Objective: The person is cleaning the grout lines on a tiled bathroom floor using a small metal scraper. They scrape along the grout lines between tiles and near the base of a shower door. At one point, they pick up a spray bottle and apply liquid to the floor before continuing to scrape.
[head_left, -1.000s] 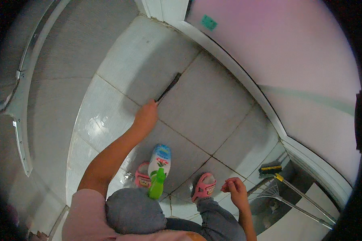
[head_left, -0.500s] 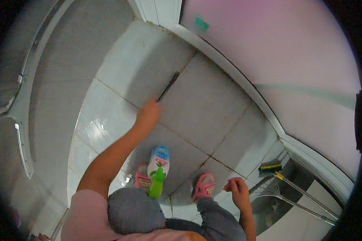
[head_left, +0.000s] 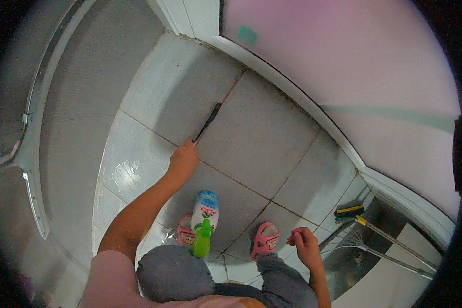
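My left hand (head_left: 183, 160) is stretched out over the tiled floor (head_left: 262, 138) and grips the handle of a thin dark brush (head_left: 208, 122), whose head lies along a grout line between two grey tiles. My right hand (head_left: 304, 243) rests loosely curled by my right knee and holds nothing that I can see. A white spray bottle with a green trigger (head_left: 204, 220) stands on the floor between my feet, which are in pink sandals (head_left: 265, 239).
A pale glass wall with a white frame (head_left: 344, 149) curves along the right. A brush with a yellow and black head (head_left: 350, 209) and a long-handled tool (head_left: 390, 241) lie at the lower right. A metal rail (head_left: 33, 195) runs down the left.
My left hand has pushed the dark brush farther along the grout line, away from me. The right hand stays by my knee.
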`<state>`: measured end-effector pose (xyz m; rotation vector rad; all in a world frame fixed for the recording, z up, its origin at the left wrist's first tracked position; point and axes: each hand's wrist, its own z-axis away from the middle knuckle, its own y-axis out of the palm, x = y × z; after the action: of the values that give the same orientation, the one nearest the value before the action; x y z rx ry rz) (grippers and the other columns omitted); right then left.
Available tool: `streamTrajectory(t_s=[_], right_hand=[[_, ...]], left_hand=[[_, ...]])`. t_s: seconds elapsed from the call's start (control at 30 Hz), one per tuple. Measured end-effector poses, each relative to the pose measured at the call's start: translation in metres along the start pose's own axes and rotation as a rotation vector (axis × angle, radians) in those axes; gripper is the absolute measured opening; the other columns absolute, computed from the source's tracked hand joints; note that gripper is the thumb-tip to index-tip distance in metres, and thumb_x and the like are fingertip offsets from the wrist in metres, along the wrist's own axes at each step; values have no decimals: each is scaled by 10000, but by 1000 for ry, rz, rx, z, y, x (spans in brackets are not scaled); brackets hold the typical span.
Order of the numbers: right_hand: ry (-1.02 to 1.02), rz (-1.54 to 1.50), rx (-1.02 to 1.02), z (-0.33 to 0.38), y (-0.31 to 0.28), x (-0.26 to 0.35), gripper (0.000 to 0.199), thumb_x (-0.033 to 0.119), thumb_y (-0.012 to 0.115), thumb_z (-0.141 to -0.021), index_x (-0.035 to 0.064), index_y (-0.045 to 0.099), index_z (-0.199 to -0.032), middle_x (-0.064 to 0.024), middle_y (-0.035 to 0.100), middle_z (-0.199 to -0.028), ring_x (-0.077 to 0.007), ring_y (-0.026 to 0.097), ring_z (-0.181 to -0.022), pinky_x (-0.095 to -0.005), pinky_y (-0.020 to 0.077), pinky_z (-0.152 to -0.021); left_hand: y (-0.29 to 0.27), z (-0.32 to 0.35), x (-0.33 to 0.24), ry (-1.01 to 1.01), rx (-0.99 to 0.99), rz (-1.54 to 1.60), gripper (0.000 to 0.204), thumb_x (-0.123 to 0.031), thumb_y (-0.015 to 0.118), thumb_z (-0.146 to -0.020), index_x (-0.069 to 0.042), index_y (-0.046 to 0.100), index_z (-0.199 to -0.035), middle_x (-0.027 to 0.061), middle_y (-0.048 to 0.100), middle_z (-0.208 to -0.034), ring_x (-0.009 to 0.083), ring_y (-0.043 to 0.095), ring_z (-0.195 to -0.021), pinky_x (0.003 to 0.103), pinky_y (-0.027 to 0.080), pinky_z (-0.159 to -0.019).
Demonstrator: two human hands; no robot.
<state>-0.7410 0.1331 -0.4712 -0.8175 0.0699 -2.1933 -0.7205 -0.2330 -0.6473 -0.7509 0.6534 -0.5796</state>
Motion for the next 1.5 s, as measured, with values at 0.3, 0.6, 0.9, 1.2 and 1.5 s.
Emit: streamTrajectory(t_s=[0.3,0.6,0.9,1.2,1.5], right_hand=[[-20,51,-2,-7,11,20,145,101,429,-870,-25,490,-906,-101,590,-728,-155,583,-686,-277,474,-646],[-4,49,9,1,9,2,136,88,417,-874,-25,483,-911,-97,582,-734,-158,583,-680,-271,475,-646],[-29,85,33,-1,13,8,133,86,433,-864,-25,499,-897,-103,601,-740,-158,594,-697,-273,477,-655],[-31,52,0,3,15,-1,135,91,433,-867,-27,494,-893,-107,597,-734,-150,587,-693,-274,472,-657],[-83,119,20,2,20,15,131,86,434,-866,-25,493,-904,-113,595,-727,-156,588,-690,-272,469,-650]], left_hand=[[-22,-91,-63,141,-266,186,201,-141,401,-839,30,505,-863,230,566,-829,380,560,-772,445,455,-651],[11,100,84,99,63,-108,162,-121,438,-830,23,451,-904,245,558,-712,383,568,-648,446,461,-538],[20,72,72,-3,-97,2,190,-178,433,-858,13,440,-861,212,540,-575,382,558,-554,441,455,-482],[24,139,107,-73,24,42,169,-154,442,-845,9,460,-804,223,554,-642,392,559,-591,442,457,-505],[27,150,132,-59,-5,86,202,-176,423,-857,16,448,-798,245,545,-666,406,550,-629,471,437,-566]])
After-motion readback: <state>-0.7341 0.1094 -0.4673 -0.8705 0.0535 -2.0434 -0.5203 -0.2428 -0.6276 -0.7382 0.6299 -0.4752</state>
